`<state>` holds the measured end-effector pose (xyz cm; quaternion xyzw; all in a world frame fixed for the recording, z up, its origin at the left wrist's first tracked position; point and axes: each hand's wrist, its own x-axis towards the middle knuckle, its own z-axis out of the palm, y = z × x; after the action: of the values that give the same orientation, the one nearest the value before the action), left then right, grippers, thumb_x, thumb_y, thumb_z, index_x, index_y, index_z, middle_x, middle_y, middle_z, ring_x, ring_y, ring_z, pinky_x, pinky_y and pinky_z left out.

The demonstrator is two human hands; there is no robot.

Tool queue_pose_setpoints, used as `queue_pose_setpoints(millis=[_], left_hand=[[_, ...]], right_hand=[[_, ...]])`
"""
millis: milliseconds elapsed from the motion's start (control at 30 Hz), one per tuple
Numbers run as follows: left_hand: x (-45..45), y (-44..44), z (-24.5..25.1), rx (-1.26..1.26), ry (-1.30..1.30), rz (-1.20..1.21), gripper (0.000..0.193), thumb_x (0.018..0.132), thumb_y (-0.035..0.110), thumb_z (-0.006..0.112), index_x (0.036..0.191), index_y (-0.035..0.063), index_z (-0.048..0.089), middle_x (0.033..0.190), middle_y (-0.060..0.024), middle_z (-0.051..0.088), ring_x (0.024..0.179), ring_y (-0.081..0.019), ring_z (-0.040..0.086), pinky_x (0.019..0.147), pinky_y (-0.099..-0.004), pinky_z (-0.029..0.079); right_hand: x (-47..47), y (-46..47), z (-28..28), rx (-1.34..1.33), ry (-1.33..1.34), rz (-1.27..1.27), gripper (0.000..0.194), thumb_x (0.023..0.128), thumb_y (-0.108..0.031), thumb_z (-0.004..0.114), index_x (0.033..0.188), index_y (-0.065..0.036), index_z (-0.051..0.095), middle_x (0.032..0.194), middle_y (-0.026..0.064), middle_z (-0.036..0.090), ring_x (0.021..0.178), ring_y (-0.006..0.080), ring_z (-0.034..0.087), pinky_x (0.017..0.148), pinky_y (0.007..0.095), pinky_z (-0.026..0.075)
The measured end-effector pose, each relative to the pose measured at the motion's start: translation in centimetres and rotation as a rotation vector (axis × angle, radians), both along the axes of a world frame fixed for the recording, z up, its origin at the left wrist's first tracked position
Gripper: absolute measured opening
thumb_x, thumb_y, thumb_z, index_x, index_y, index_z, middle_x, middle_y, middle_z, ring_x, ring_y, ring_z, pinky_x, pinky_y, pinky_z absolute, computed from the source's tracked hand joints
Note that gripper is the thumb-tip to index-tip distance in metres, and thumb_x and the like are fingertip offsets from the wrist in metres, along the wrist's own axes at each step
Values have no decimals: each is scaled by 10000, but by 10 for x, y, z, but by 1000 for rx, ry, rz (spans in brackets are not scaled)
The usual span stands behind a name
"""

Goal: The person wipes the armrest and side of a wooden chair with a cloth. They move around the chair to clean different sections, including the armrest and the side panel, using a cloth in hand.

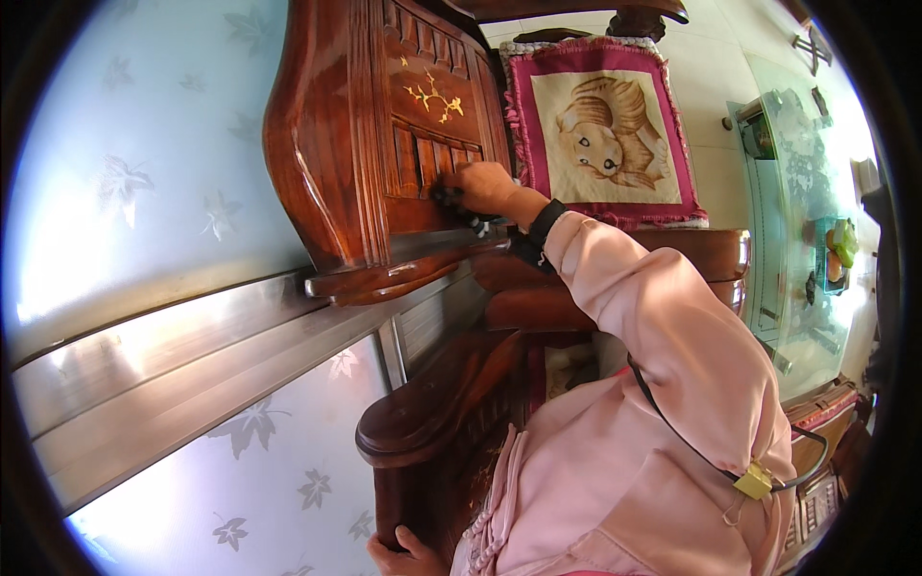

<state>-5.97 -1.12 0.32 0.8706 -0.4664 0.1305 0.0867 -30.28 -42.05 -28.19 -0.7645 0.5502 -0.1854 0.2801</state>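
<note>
My right hand [481, 189] is closed on a bunched dark cloth [448, 196]. It presses the cloth to the lower slatted panel of a carved, glossy wooden backrest [367, 144], which has a gold floral inlay [436, 99] above the hand. Under the palm, a striped black and white part of the cloth shows. At the bottom edge, my left hand [407, 554] grips the end of a dark wooden armrest [410, 432]; part of that hand is cut off by the frame.
A seat cushion with a cat picture [612, 137] lies beside the backrest. Frosted glass with leaf patterns [137, 144] and a metal frame rail [180, 324] run along the left. At right stands a glass table [785, 237] bearing a green basket of fruit [835, 255].
</note>
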Motion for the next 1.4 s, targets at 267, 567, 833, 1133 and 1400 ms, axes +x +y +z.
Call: queue_pose_setpoints(millis=[267,567,833,1133,1400], left_hand=[[-1,-2,2,-7,-6,-11,505,845,498,654,906,-1,603,742,-190,601,650,-412,560,582,-490,444],[-5,-5,4,-4,26,-3,495,849,488,655,931,2,610,745,-197,607,644,-414,558,582,-491,445],[4,0,0,3,-45,-21,503,856,486,648,963,-4,611,761,-215,607,648,-431,556,578,-501,445],[8,4,-2,2,-32,-63,496,866,452,616,927,-34,541,756,-195,552,672,-394,536,583,-452,422],[6,3,-2,-19,-24,-65,483,868,422,623,938,-48,532,763,-203,550,673,-390,525,602,-446,426]], right_hand=[[13,7,74,-188,-126,-53,267,791,-327,672,1002,-163,665,944,93,646,887,317,646,718,443,517],[-4,13,-45,325,225,-110,268,824,-245,587,1060,-172,689,1007,105,670,967,294,656,765,422,537],[-9,68,-129,288,263,-293,330,845,-211,579,1136,-72,650,1090,144,646,960,336,650,779,418,544],[-62,147,-70,-86,117,-279,282,746,-217,712,994,-146,600,936,95,563,932,322,600,760,445,509],[-94,220,-85,-134,303,-181,508,656,-137,733,1127,-190,551,1135,115,501,1053,323,493,887,457,392]])
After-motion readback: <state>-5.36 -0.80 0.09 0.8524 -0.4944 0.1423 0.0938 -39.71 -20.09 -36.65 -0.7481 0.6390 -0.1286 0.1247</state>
